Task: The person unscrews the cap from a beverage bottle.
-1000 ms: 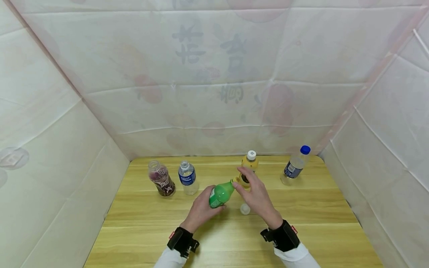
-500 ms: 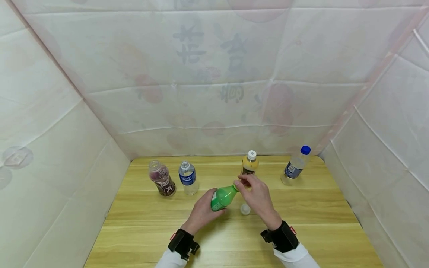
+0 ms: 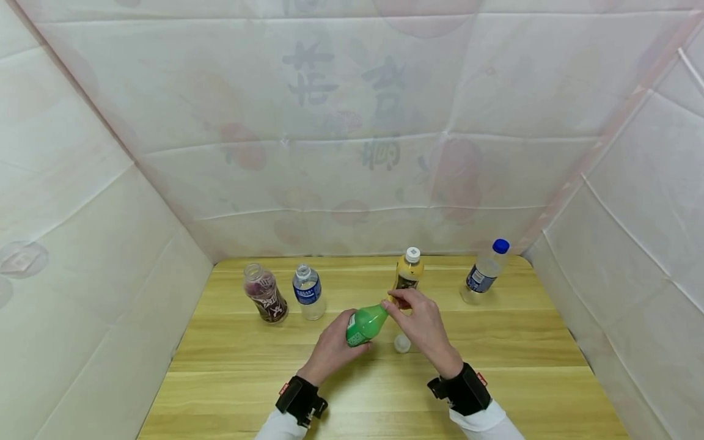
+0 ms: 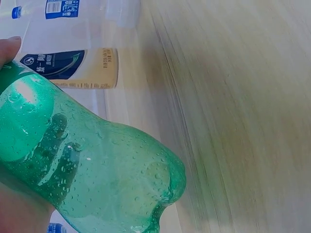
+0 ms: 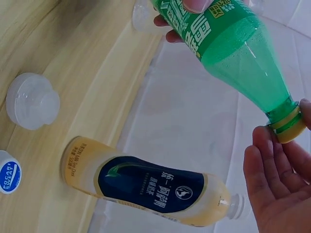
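Note:
In the head view my left hand [image 3: 332, 342] grips the green soda bottle [image 3: 363, 325] round its body, tilted with the neck toward the right. Water drops cling to the inside of its wall in the left wrist view. My right hand [image 3: 426, 327] pinches the yellowish cap [image 5: 289, 127] between thumb and fingers; the cap sits on the bottle's mouth. Just behind the right hand stands the milk tea bottle [image 3: 409, 269] with its dark label, partly covered by the fingers in the head view. A translucent round cap-like piece [image 3: 402, 343] lies on the table below the bottle neck.
An uncapped purple-labelled bottle [image 3: 266, 293] and a clear bottle with a blue label [image 3: 308, 292] stand at the back left. A blue-capped bottle [image 3: 484, 272] is at the back right. A white Pocari Sweat cap [image 5: 8, 172] lies on the wooden table [image 3: 247, 373].
My right fingers have drawn in from stretched past the neck to pinching the cap. The green bottle has shifted slightly down and its neck has levelled a little.

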`<state>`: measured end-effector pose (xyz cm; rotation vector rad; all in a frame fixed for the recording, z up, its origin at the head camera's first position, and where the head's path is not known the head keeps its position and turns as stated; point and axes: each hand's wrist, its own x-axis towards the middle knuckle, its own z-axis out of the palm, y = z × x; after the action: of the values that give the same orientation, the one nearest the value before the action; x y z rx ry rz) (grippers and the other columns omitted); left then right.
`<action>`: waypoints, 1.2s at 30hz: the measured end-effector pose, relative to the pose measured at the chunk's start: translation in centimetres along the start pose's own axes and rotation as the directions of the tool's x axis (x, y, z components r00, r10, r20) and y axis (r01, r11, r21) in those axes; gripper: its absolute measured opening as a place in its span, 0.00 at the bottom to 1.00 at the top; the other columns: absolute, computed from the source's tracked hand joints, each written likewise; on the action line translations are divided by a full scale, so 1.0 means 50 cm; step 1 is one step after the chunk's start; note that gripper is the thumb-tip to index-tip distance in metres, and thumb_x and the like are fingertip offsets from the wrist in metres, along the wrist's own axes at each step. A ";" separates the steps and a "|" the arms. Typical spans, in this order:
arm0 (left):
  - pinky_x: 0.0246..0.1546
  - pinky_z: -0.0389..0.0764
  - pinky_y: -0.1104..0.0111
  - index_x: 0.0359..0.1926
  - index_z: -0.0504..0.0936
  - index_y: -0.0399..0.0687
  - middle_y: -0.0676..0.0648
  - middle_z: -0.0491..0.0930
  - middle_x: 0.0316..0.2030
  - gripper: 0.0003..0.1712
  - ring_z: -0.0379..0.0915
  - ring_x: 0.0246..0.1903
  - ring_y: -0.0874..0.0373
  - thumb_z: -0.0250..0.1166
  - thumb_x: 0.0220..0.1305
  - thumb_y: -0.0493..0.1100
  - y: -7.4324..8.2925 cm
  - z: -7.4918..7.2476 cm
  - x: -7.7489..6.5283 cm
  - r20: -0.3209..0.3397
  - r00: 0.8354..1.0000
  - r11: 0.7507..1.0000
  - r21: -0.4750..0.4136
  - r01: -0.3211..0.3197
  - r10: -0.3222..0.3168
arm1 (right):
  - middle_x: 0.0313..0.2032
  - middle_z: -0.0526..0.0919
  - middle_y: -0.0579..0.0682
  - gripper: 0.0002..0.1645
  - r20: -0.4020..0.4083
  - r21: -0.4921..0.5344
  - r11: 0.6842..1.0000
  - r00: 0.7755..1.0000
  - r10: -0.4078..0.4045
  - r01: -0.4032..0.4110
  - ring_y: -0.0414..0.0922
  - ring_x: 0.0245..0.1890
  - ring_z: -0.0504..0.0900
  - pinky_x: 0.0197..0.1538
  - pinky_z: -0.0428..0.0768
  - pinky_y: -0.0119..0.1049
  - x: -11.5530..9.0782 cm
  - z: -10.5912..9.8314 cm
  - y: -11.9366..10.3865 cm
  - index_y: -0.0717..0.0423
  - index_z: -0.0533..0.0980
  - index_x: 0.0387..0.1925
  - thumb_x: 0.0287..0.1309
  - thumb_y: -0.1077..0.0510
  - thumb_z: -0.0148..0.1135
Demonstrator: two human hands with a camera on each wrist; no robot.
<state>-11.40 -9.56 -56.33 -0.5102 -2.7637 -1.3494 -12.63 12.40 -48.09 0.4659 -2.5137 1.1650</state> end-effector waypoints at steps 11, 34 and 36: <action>0.51 0.82 0.52 0.64 0.73 0.42 0.47 0.81 0.52 0.41 0.79 0.49 0.52 0.82 0.52 0.45 -0.003 0.002 0.000 0.007 1.000 1.000 -0.025 0.009 -0.009 | 0.49 0.85 0.52 0.18 0.106 0.134 0.989 0.992 -0.070 0.056 0.46 0.46 0.84 0.47 0.87 0.47 -0.004 -0.011 0.014 0.60 0.82 0.55 0.66 0.60 0.70; 0.52 0.82 0.52 0.65 0.72 0.41 0.46 0.81 0.52 0.42 0.79 0.50 0.51 0.82 0.53 0.45 -0.004 -0.002 -0.001 0.022 1.000 0.998 -0.064 0.018 -0.017 | 0.61 0.79 0.57 0.28 0.214 0.234 0.972 0.976 -0.052 0.001 0.53 0.59 0.81 0.60 0.82 0.47 -0.001 -0.028 0.017 0.61 0.74 0.67 0.71 0.56 0.66; 0.52 0.82 0.52 0.66 0.72 0.42 0.46 0.81 0.52 0.42 0.79 0.50 0.51 0.82 0.53 0.45 -0.003 -0.002 0.000 0.020 1.000 0.997 -0.071 0.023 -0.021 | 0.58 0.81 0.56 0.29 0.173 0.187 0.982 0.985 -0.010 -0.023 0.51 0.56 0.83 0.57 0.84 0.46 0.001 -0.024 0.013 0.62 0.74 0.66 0.71 0.52 0.66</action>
<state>-11.48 -9.74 -56.38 -0.4997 -2.7527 -1.4604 -12.77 13.74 -47.78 0.6334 -2.5606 1.4293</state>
